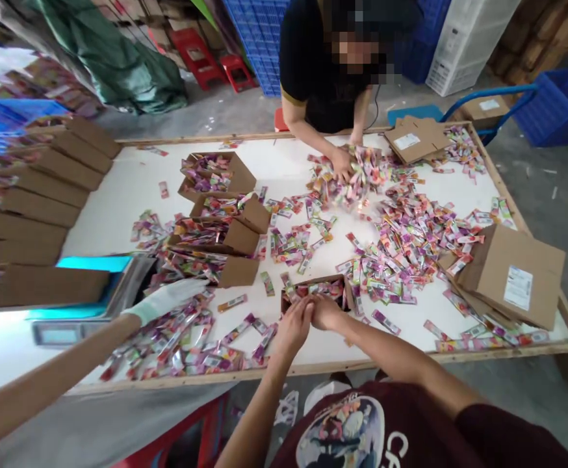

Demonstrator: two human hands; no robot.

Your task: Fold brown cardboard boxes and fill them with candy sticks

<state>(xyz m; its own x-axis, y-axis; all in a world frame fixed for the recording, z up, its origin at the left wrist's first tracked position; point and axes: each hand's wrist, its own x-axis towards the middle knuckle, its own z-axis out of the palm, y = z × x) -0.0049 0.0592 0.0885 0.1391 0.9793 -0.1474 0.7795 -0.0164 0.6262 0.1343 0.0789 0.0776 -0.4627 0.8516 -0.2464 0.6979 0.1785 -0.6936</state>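
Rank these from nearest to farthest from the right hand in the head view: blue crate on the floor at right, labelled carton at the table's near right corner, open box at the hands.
From the right hand:
1. Open box: right at the hand.
2. Labelled carton: to the right, on the table.
3. Blue crate: far right, beyond the table.

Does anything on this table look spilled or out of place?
Loose packets lie scattered across the white table outside the boxes, so they look spilled, though perhaps this is deliberate. On the right, labelled cardboard sits askew among packets.
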